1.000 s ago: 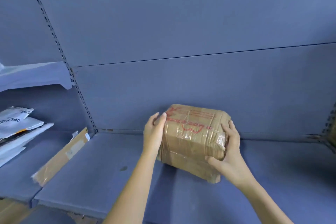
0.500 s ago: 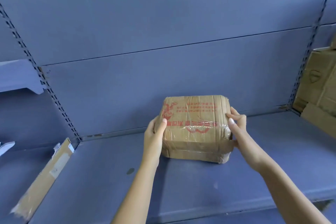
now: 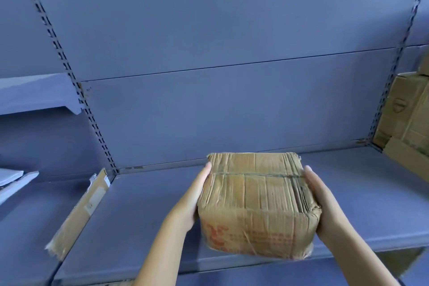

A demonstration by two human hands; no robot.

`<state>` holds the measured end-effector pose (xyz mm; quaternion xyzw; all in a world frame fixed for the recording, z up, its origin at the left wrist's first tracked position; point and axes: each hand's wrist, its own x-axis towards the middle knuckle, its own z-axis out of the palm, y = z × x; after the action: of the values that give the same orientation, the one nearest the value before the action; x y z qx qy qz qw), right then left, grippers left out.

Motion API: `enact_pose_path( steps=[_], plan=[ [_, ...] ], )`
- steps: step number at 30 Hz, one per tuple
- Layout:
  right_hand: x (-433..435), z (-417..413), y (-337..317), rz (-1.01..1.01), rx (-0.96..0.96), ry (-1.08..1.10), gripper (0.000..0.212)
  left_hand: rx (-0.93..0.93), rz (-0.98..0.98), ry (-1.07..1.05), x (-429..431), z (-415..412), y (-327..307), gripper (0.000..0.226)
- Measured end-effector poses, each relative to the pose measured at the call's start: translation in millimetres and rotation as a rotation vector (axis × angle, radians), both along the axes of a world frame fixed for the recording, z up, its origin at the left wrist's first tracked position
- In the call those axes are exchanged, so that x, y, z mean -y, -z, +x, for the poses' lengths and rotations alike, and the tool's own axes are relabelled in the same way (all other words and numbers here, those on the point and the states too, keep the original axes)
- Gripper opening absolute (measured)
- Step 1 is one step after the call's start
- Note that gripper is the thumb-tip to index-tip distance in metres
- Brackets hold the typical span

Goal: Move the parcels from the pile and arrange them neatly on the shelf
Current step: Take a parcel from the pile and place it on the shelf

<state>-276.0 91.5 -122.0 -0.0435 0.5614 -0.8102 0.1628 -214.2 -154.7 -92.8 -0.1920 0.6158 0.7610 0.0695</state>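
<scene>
**Parcel pressed between two hands over the middle shelf**

Pale flat mailers [image 3: 10, 177] lay at the far left, in the left bay, under a short upper shelf [image 3: 34, 93]. A flat strip of cardboard [image 3: 79, 211] lay along the seam between that bay and the middle one. In the middle bay the left hand [image 3: 191, 201] lay flat against the left side of the brown taped parcel [image 3: 255, 202], fingers straight, not curled round it. The right hand [image 3: 323, 204] pressed the opposite side the same way, so the parcel was carried between the two palms. It sat tilted over the front part of the shelf [image 3: 139, 216], red print on its near face; whether its underside touched the board could not be told. In the right bay closed cardboard boxes [image 3: 406, 118] stood stacked. Grey-blue back panels [image 3: 232, 30] and slotted uprights [image 3: 69, 72] closed off the bays behind.
</scene>
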Motion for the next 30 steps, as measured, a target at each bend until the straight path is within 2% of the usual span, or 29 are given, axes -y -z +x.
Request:
enact_pose_path(
  steps=[2,4,6,9,10,11,13,14,16,17,21,23,25,27,30],
  plan=[
    [0.0,-1.7,-11.3,-0.014,-0.091,0.029,0.048,-0.058,0.004,0.0,-7.1,3.2,-10.1,0.047],
    [-1.7,-2.6,-25.1,-0.013,-0.203,0.05,0.034,-0.168,-0.018,-0.063,-9.9,4.0,-16.2,0.049],
    [-5.5,-3.3,-35.0,-0.005,-0.279,0.041,0.035,-0.344,-0.027,-0.185,-9.7,3.6,-21.1,0.044],
    [-7.9,-2.1,-39.5,-0.04,-0.369,0.032,0.047,-0.545,0.122,-0.279,-10.7,2.8,-23.7,0.022],
    [-8.5,-2.1,-35.8,-0.063,-0.376,0.045,0.042,-0.574,0.183,-0.315,-13.2,1.7,-23.6,0.009],
    [-8.1,0.3,-33.5,-0.082,-0.377,0.054,0.032,-0.586,0.2,-0.367,-16.4,1.4,-21.2,0.008],
    [-7.7,3.9,-22.5,-0.06,-0.363,0.086,0.015,-0.535,0.112,-0.439,-27.1,0.0,-13.2,0.013],
    [-7.7,3.7,-14.9,-0.036,-0.336,0.122,0.017,-0.5,0.058,-0.46,-32.2,-0.3,-7.8,0.009],
    [-8.9,3.8,-4.5,0.039,-0.283,0.171,0.039,-0.45,0.006,-0.457,-39.9,4.2,0.9,0.016],
    [-9.3,3.5,-2.4,0.058,-0.282,0.165,0.043,-0.44,0.016,-0.45,-41.0,6.9,2.5,0.022],
    [-12.5,1.7,-1.4,0.113,-0.341,0.018,0.077,-0.44,0.025,-0.389,-38.2,11.3,-0.5,0.043],
    [-11.1,4.5,-0.6,0.166,-0.385,-0.057,0.088,-0.419,0.018,-0.353,-37.3,13.3,0.1,0.049],
    [-8.7,6.7,-1.4,0.154,-0.381,-0.068,0.091,-0.401,-0.027,-0.324,-36.2,16.9,-1.5,0.045],
    [-5.9,8.4,-5.8,0.143,-0.375,-0.002,0.087,-0.373,-0.078,-0.325,-30.5,16.7,-5.6,0.042],
    [-0.5,1.0,-5.9,0.208,-0.328,0.279,0.08,-0.262,-0.149,-0.264,-24.1,13.2,-17.9,0.04]
  ],
)
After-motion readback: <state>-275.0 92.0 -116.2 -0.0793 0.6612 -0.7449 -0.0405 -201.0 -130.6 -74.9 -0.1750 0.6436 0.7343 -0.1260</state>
